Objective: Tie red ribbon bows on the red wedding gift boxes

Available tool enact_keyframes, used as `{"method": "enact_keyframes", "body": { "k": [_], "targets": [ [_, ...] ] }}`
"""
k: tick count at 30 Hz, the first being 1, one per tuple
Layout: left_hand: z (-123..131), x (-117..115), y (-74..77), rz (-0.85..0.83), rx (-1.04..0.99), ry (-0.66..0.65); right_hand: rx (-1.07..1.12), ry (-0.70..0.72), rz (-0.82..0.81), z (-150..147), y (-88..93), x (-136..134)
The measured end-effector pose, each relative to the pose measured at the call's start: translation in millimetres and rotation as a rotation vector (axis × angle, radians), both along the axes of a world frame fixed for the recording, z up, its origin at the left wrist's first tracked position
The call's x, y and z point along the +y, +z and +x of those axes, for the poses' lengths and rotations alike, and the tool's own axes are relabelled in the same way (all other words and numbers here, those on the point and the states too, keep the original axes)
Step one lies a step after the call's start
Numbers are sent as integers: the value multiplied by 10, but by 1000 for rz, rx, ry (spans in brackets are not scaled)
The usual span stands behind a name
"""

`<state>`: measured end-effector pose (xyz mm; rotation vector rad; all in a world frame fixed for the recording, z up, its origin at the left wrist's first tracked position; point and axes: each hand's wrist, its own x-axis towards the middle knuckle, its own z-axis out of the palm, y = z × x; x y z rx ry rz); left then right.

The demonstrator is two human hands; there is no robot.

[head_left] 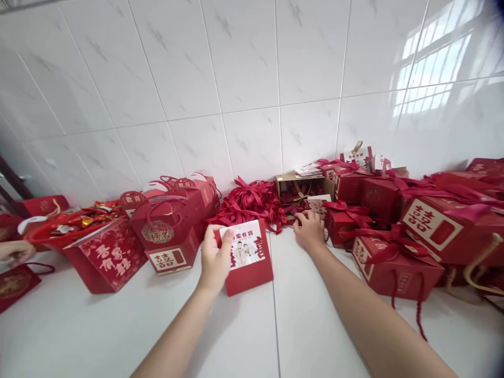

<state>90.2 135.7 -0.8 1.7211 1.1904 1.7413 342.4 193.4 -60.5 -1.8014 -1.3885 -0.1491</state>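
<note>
My left hand (216, 258) grips a small red gift box (250, 281) by its left side, slightly tilted. Its thumb presses a white card (244, 244) with a printed bride and groom against the box face. Farther right, my right hand (310, 230) reaches down with curled fingers in front of a cardboard box (329, 187). Whatever its fingertips pinch, if anything, is too small to make out. Beside that hand lies a tangled heap of red ribbons (254, 202), and another printed card (315, 202) sits just behind it.
Several ribbon-tied red boxes (397, 265) crowd the right side. Left stand red gift boxes with cord handles (163, 236) and a red basin (39, 237) of wrapped sweets. Another person's hand (16, 252) shows at the far left. A tiled wall (252, 142) rises behind.
</note>
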Motion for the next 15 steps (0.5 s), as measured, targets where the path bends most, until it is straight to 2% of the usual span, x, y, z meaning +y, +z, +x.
{"method": "enact_keyframes", "body": {
  "k": [7, 15],
  "targets": [
    [31, -33, -4, -71, -60, -70, 13, -78, -89, 35, -101, 186],
    [29, -64, 16, -70, -27, -62, 282, -75, -72, 216, -132, 273]
  ]
}}
